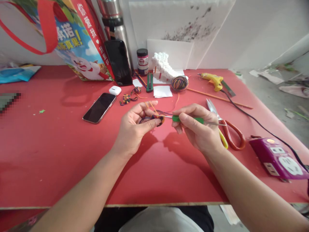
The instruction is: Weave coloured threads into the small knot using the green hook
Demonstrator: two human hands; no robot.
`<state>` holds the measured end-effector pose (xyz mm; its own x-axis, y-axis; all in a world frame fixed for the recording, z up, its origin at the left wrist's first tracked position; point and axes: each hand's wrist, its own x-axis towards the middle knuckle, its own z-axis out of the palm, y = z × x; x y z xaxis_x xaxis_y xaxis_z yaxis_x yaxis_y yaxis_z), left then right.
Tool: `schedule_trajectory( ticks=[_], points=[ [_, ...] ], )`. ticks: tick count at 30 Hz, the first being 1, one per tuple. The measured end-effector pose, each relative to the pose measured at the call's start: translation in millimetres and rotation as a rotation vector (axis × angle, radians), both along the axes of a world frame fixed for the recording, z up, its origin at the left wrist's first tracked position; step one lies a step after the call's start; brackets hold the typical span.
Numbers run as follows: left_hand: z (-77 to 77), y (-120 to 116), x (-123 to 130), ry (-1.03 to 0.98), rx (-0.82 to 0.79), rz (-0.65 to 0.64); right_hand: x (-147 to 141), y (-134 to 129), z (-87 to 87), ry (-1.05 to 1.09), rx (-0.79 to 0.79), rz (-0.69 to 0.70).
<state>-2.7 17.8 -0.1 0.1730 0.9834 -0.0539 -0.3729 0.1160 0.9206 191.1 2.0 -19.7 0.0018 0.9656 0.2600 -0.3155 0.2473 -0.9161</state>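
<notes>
Between thumb and fingers, my left hand (135, 124) pinches a small piece of crochet work (159, 120) in dark and orange yarn. An orange strand runs up over the left fingers, and dark strands loop beside them. My right hand (196, 124) is closed around the green grip of a crochet hook (200, 120). The hook's thin metal shaft points left and reaches the crochet piece. Farther back lies a multicoloured ball of yarn (179, 83), with a thin orange strand trailing from it toward my hands.
Right of my hands lie scissors (233, 135), a yellow glue gun (213, 80) with a black cord, and a purple power strip (277, 158). To the left are a phone (99, 108), an earbud case (115, 90) and a small crocheted piece (127, 99). A gift bag (84, 48) stands behind.
</notes>
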Motion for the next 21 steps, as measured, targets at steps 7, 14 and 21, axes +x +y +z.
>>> schedule_trajectory(
  ticks=[7, 14, 21],
  points=[
    [-1.2, -0.3, -0.6, 0.006, 0.007, -0.016, -0.2, -0.2, 4.9, 0.007, -0.002, -0.025],
    [-0.7, -0.1, 0.8, 0.003, 0.036, -0.007, 1.4, 0.9, 11.4, 0.009, 0.016, -0.050],
    [-2.6, 0.5, 0.7, 0.022, 0.042, 0.005, 4.1, 0.7, 10.1, -0.025, 0.032, -0.063]
  ],
)
